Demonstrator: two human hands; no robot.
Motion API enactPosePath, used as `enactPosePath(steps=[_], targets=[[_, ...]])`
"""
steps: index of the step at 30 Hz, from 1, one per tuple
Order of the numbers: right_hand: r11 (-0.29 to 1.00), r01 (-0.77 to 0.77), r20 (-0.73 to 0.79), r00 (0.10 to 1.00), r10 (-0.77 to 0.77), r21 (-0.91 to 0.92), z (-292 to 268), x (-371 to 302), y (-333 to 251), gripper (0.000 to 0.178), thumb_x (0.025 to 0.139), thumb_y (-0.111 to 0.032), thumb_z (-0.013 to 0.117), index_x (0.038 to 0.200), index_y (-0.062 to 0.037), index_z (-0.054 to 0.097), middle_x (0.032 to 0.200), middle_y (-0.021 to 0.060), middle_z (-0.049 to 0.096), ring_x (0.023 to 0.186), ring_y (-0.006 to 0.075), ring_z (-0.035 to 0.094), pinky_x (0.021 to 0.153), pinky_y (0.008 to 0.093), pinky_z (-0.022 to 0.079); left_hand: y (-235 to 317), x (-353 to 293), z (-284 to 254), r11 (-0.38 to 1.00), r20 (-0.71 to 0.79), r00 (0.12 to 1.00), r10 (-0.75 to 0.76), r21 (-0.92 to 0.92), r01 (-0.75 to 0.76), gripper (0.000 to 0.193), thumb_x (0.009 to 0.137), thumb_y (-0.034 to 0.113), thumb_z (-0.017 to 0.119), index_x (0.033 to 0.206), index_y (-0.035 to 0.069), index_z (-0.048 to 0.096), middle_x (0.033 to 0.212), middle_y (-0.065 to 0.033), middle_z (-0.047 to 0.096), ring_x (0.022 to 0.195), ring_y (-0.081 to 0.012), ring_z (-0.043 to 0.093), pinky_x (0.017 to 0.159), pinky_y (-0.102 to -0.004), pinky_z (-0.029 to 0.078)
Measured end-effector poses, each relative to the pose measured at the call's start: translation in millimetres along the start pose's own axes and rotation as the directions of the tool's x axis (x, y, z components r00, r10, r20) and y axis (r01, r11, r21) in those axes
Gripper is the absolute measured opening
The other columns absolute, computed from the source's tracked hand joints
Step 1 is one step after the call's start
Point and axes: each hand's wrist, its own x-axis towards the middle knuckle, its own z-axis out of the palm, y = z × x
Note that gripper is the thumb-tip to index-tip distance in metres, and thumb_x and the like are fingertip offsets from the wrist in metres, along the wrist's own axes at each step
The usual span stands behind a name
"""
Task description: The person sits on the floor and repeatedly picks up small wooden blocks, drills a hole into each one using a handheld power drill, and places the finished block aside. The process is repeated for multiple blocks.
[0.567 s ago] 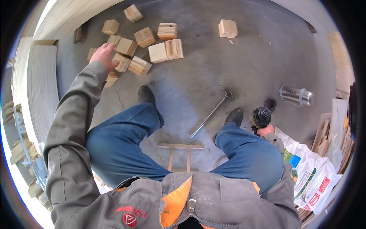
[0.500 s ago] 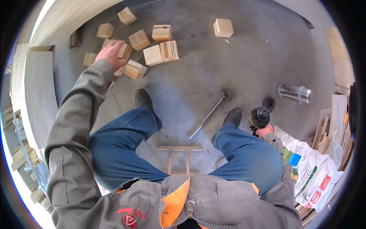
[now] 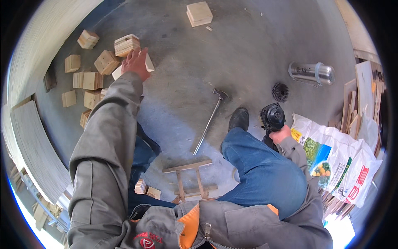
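Observation:
My left hand [image 3: 136, 64] reaches over the wooden blocks with its fingers spread, by a pale layered block [image 3: 127, 45]. Beneath and beside the hand, two more blocks are partly hidden, one showing as a pale block [image 3: 149, 62] on the right. To the left several blocks lie in a loose cluster, among them a block with small dark marks [image 3: 107, 62]. My right hand [image 3: 280, 135] is closed round the handle of a black nail gun [image 3: 273, 117], held low beside my right knee. Just beyond the nail gun lies a round dark nail coil [image 3: 280, 92].
A hammer [image 3: 207, 123] with a metal handle lies between my feet. At right are a steel flask [image 3: 311, 74] and a white printed bag [image 3: 344, 162]. A lone block [image 3: 199, 14] sits far ahead. A wooden frame [image 3: 187, 167] stands between my legs; large boards [image 3: 39, 145] lie left.
My left hand has moved from the left blocks to those at the cluster's right side. The whole view has turned, shifting the floor things. My right hand keeps hold of the nail gun.

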Motion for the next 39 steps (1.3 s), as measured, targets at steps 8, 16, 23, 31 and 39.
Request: enactPosePath(steps=[8, 16, 23, 31, 39], targets=[[0.992, 0.024, -0.02, 1.0, -0.022, 0.123, 17, 9, 32, 0.035, 0.075, -0.016, 0.071, 0.108, -0.01, 0.079, 0.102, 0.0218, 0.078, 0.104, 0.0383, 0.074, 0.089, 0.0421, 0.058, 13, 10, 13, 0.999, -0.033, 0.998, 0.048, -0.015, -0.049, 0.076, 0.074, 0.016, 0.082, 0.142, 0.01, 0.05, 0.136, -0.0184, 0.053, 0.132, -0.0413, 0.052, 0.11, -0.0508, 0.047], [0.999, 0.03, -0.012, 0.999, -0.03, 0.039, 8, 0, 16, 0.037, 0.074, -0.017, 0.072, 0.11, -0.0103, 0.079, 0.104, 0.0211, 0.078, 0.105, 0.0368, 0.075, 0.09, 0.0408, 0.058, 89, -38, 54, 0.852, -0.202, 0.977, 0.065, -0.499, -0.16, 0.09, 0.068, 0.02, 0.087, 0.147, 0.004, 0.046, 0.143, -0.0212, 0.045, 0.134, -0.0405, 0.05, 0.111, -0.0442, 0.05], [0.998, -0.007, 0.007, 1.0, 0.006, 0.063, 3, -2, 11, 0.036, 0.074, -0.018, 0.072, 0.108, -0.0071, 0.078, 0.101, 0.0228, 0.077, 0.103, 0.0384, 0.075, 0.088, 0.0419, 0.058, 128, -97, 108, 0.724, 0.003, 1.0, -0.007, -0.689, 0.007, 0.088, 0.071, 0.005, 0.078, 0.15, 0.008, 0.039, 0.152, -0.02, 0.038, 0.136, -0.0434, 0.049, 0.111, -0.0447, 0.049], [0.984, -0.091, 0.044, 0.995, 0.085, 0.152, 20, 19, 38, 0.035, 0.073, -0.017, 0.071, 0.104, -0.0041, 0.079, 0.097, 0.0245, 0.077, 0.099, 0.0406, 0.075, 0.086, 0.0435, 0.058, 117, -103, 102, 0.793, 0.011, 0.998, 0.061, -0.608, -0.042, 0.102, 0.069, 0.007, 0.084, 0.157, 0.013, 0.034, 0.163, -0.019, 0.03, 0.143, -0.0428, 0.045, 0.116, -0.0441, 0.047], [0.992, -0.125, 0.129, 0.984, 0.123, 0.004, 0, 20, 10, 0.037, 0.068, -0.024, 0.078, 0.093, 0.0043, 0.078, 0.084, 0.0194, 0.077, 0.08, 0.0326, 0.077, 0.075, 0.0407, 0.059, 8, -109, 29, 0.896, 0.063, 0.995, -0.074, -0.433, 0.094, 0.083, 0.073, 0.022, 0.088, 0.147, 0.006, 0.054, 0.147, -0.0215, 0.055, 0.136, -0.0376, 0.055, 0.114, -0.042, 0.048]])
